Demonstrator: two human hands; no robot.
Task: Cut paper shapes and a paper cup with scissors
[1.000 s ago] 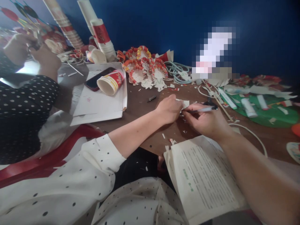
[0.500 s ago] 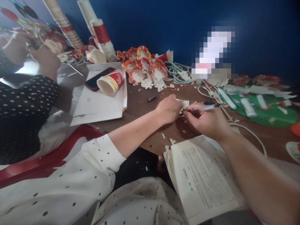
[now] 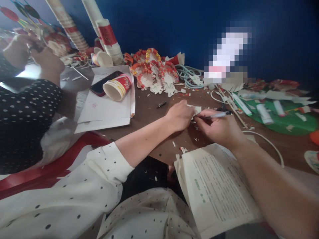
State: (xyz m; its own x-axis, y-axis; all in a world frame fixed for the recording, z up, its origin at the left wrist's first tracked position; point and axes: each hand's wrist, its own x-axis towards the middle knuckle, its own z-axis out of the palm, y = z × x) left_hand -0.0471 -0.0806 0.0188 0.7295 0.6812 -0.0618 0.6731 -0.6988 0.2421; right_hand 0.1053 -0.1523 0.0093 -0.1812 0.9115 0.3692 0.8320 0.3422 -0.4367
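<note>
In my right hand [image 3: 220, 129] a pen [image 3: 219, 114] is pinched, its barrel slanting up to the right and its tip hidden by the fingers. My left hand [image 3: 179, 115] rests on the brown table [image 3: 147, 114] with its fingers curled down on a small white piece of paper [image 3: 198, 109]. Most of that paper is covered by the two hands, which almost touch. A dark pen cap [image 3: 161, 104] lies left of my left hand. Below my right forearm a printed booklet [image 3: 216, 189] lies tilted at the table's front edge.
A paper cup [image 3: 117, 87] and a phone [image 3: 101, 87] lie on a white folder [image 3: 107, 114]. Behind stand cup stacks [image 3: 109, 43], cut red-and-white paper flowers [image 3: 156, 73] and a coiled cable [image 3: 188, 76]. Glue sticks [image 3: 264, 114] lie on a green plate [image 3: 296, 124]. A co-worker's hands [image 3: 45, 59] are at far left.
My right hand and the pen have shifted very slightly to the left. My left hand stays in place.
</note>
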